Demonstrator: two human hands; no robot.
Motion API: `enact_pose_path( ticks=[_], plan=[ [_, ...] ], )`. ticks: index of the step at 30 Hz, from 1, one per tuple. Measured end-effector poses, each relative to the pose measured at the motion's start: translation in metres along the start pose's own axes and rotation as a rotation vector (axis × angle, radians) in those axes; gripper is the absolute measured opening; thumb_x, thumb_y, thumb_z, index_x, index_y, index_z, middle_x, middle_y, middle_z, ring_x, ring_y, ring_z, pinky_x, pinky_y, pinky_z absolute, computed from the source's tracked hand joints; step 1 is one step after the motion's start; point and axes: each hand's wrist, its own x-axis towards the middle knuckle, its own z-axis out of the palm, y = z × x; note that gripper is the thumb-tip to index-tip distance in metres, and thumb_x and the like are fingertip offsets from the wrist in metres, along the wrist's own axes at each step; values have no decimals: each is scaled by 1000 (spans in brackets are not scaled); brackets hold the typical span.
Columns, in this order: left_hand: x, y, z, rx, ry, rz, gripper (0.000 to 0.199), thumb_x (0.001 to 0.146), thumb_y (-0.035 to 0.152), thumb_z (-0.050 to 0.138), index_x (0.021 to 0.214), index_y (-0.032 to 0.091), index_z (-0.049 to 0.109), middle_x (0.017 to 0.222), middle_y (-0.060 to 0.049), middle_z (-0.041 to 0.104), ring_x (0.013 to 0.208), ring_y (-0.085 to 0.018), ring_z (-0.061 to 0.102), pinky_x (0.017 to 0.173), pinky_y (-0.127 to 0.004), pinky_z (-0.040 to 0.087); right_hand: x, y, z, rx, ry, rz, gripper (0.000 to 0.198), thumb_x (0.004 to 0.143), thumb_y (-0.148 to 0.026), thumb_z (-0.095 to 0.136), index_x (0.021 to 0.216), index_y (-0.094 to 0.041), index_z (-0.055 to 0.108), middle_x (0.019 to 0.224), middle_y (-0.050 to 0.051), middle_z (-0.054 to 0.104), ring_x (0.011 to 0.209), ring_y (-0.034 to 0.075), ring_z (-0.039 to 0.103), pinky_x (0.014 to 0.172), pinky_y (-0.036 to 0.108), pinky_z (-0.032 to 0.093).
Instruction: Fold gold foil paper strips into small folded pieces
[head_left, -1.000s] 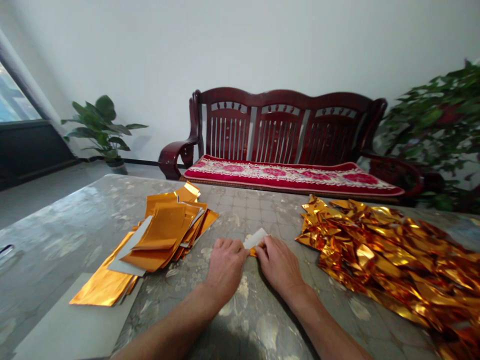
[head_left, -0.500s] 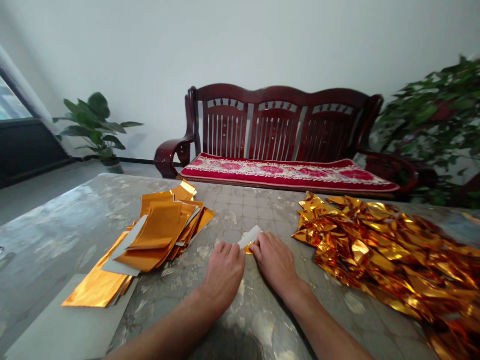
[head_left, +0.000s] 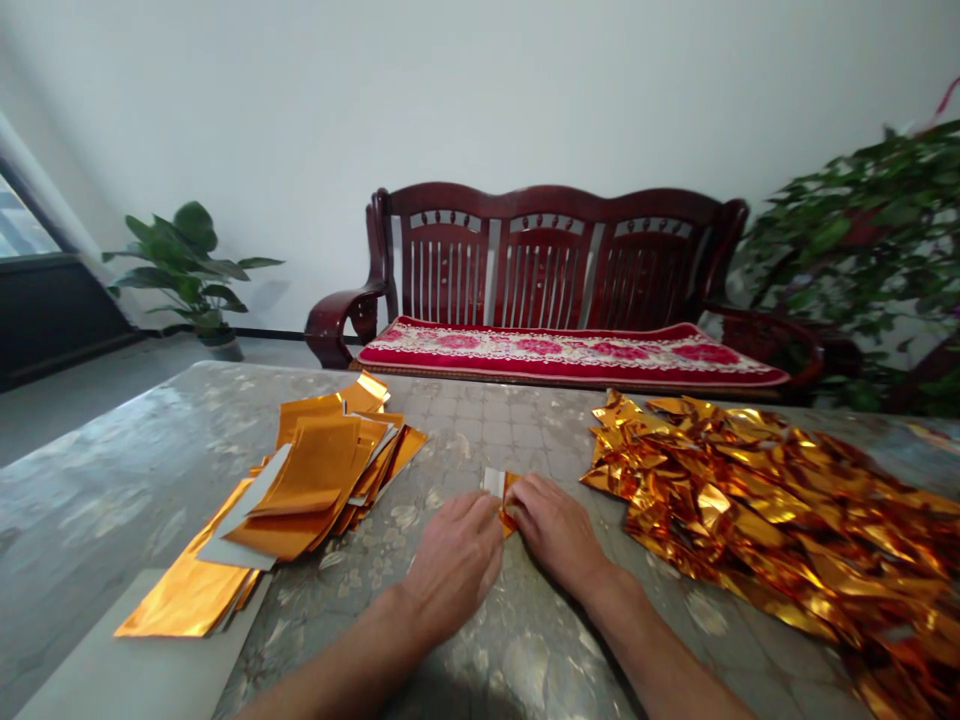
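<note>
Midway along the patterned surface [head_left: 480, 415], I have both hands close together over one small foil-and-white paper piece [head_left: 509, 518].
From my remote view, the right hand [head_left: 559, 530] has its thumb and curled fingers clamped on the piece's gold right part; the left hand [head_left: 459, 555] meets its left side, though I cannot tell whether those hidden fingertips grip or press. Off to my left I see a loose stack of gold sheets [head_left: 307, 475], partly over a pale board [head_left: 150, 660]; to my right, a heap of folded gold foil [head_left: 750, 510].
</note>
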Motion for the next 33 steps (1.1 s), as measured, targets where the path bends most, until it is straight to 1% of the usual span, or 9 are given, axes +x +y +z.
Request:
enact_pose_path(
  ticks=[4,7,9,11,14,19,24,29,33],
  plan=[
    [5,-4,5,-55,-57,1,15,97,21,44,107,21,55,103,-3,63,99,-19,56,92,-33,45,1,5,1,123,20,23,14,93,-21,51,83,-22,61,87,-1,61,86,15,57,72,24,37],
    [6,-1,4,-31,-70,12,20,97,20,45,115,21,55,105,-4,63,103,-20,55,94,-34,45,4,7,4,169,93,116,16,91,-20,50,81,-22,61,86,-1,62,84,15,58,72,24,39],
    [6,2,2,-3,-97,15,19,98,20,43,110,20,58,103,-5,63,101,-20,56,92,-34,46,5,8,6,166,157,172,16,92,-20,49,86,-21,64,89,1,63,87,15,59,76,25,40],
    [6,4,0,18,-134,9,18,98,21,44,104,20,60,101,-6,63,97,-21,56,88,-34,47,7,8,7,141,178,186,17,92,-22,50,92,-23,67,93,1,64,89,15,59,78,25,41],
    [5,4,0,15,-152,3,18,98,22,45,103,21,62,103,-6,63,96,-20,56,87,-34,47,10,5,6,82,135,168,18,93,-27,52,91,-26,71,90,1,64,90,16,59,76,24,40],
    [5,3,3,20,-89,-7,17,97,22,48,110,23,60,122,-4,60,101,-21,55,90,-35,47,15,0,3,31,95,199,10,88,-29,60,85,-26,69,89,0,63,90,16,58,75,25,39],
    [5,3,6,69,-72,-4,16,96,24,49,109,22,58,120,-3,61,96,-22,55,86,-36,47,17,-1,4,14,99,219,15,89,-31,59,99,-25,67,100,3,62,94,17,57,77,27,39],
    [0,5,7,80,-78,17,13,95,24,51,106,23,58,121,-3,60,97,-23,54,85,-37,47,16,-1,2,11,70,201,10,88,-31,59,91,-24,65,97,2,60,94,18,55,77,27,38],
    [-5,7,9,54,-92,56,19,97,24,49,114,24,57,121,-4,60,97,-22,54,85,-36,46,16,-1,1,35,46,170,7,88,-28,58,87,-24,64,96,2,60,94,18,54,80,27,37]
  ],
)
